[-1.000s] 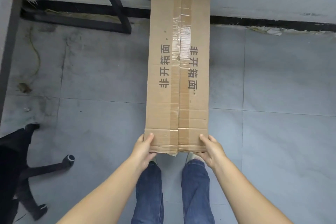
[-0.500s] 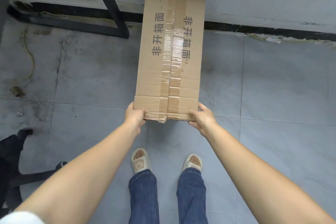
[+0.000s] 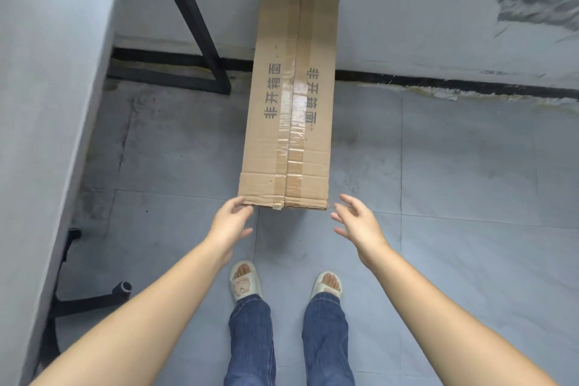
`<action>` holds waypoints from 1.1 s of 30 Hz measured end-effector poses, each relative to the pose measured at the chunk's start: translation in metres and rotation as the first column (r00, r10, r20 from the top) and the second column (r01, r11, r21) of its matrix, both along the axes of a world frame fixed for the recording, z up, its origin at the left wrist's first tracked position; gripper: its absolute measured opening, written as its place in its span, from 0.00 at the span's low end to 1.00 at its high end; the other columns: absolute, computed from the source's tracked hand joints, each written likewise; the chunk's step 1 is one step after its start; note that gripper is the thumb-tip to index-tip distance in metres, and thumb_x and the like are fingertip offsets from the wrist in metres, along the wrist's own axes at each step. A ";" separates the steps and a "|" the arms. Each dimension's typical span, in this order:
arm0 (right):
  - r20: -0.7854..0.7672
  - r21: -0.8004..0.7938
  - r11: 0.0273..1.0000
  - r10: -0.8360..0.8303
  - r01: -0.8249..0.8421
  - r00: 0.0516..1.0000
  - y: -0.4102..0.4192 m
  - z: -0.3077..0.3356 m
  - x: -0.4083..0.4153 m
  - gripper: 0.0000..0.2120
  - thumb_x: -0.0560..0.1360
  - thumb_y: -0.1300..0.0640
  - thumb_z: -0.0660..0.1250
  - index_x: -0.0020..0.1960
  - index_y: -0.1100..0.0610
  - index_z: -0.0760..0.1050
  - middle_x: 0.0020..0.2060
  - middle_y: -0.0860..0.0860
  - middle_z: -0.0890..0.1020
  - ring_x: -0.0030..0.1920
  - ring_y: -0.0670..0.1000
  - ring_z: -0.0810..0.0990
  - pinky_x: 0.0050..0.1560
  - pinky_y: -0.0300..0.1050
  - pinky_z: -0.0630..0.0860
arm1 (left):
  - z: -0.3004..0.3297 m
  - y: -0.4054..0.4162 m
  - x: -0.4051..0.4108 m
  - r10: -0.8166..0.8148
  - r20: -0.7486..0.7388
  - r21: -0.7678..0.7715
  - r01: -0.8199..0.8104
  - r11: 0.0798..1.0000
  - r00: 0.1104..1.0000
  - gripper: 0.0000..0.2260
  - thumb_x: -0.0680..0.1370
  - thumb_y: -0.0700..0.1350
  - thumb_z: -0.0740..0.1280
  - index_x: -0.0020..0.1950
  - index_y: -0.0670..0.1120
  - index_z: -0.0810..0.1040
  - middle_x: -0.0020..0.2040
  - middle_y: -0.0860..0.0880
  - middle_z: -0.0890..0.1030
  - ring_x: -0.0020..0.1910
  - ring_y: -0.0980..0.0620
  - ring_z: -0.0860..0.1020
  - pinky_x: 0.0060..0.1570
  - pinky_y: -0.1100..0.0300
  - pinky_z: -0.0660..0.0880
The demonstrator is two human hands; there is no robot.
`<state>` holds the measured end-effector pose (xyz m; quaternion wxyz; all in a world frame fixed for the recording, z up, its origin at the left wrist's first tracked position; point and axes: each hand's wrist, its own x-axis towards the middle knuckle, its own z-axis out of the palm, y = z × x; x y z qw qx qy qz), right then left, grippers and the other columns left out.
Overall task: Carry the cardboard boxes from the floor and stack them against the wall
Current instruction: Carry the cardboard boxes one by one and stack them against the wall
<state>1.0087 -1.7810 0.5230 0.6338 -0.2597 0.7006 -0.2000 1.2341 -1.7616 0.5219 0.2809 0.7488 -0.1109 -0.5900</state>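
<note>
- Two bare forearms reach forward from 7 and 5 o'clock; below them, blue jeans (image 3: 250, 338) and pale slippers (image 3: 245, 282) stand on the floor (image 3: 470, 197).
- Left hand (image 3: 230, 222): palm turned inward, fingers loosely spread and holding nothing; its fingertips lie at the box's near left corner, though actual contact cannot be told.
- Right hand (image 3: 357, 222): fingers splayed wide and relaxed, holding nothing, just beside the box's near right corner and apart from it.
- Box (image 3: 289, 103): long, narrow brown corrugated cardboard at 12 o'clock, glossy clear tape along its middle seam, dark printed characters either side; its far end lies against the wall (image 3: 407, 9).
- Floor: grey, smudged square tiles with thin joints.
- At 8 o'clock, a black chair base (image 3: 81, 301) with a castor.
- At 11 o'clock, a black metal frame (image 3: 188, 16) slants down to the skirting.
- Wall: matte grey, dark strip along its foot.
</note>
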 end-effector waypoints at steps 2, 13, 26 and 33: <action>0.008 -0.123 0.989 0.082 -0.080 0.997 0.022 0.051 -0.014 0.15 0.81 0.59 0.59 0.67 0.53 0.68 0.58 0.53 0.79 0.52 0.46 0.80 0.53 0.41 0.77 | 0.053 0.022 -0.003 -0.056 -0.058 -0.102 0.050 0.994 0.997 0.11 0.81 0.38 0.61 0.62 0.46 0.73 0.63 0.43 0.76 0.57 0.50 0.77 0.51 0.56 0.76; -0.064 -0.448 0.891 0.054 -0.077 0.996 0.196 0.225 -0.076 0.19 0.77 0.54 0.62 0.65 0.39 0.67 0.56 0.45 0.80 0.56 0.46 0.80 0.58 0.44 0.75 | 0.243 0.159 -0.004 -0.288 0.070 -0.571 0.275 0.774 0.955 0.13 0.75 0.45 0.61 0.58 0.49 0.77 0.50 0.48 0.83 0.48 0.53 0.82 0.49 0.61 0.79; 0.012 -0.515 0.536 -0.776 0.669 0.631 0.429 0.250 -0.010 0.18 0.73 0.51 0.60 0.63 0.46 0.70 0.54 0.51 0.82 0.51 0.47 0.83 0.48 0.40 0.81 | 0.270 0.165 -0.021 -0.825 0.273 -0.590 0.763 0.263 0.495 0.12 0.79 0.37 0.62 0.58 0.49 0.77 0.48 0.52 0.84 0.48 0.54 0.82 0.51 0.61 0.77; 0.010 -0.526 0.100 -0.992 0.845 0.124 0.575 0.241 0.015 0.15 0.80 0.62 0.56 0.63 0.50 0.71 0.53 0.53 0.82 0.47 0.45 0.84 0.45 0.39 0.81 | 0.280 0.244 -0.108 -0.943 0.200 -0.648 0.758 0.076 0.266 0.11 0.79 0.36 0.60 0.57 0.47 0.77 0.45 0.45 0.84 0.45 0.54 0.82 0.47 0.63 0.79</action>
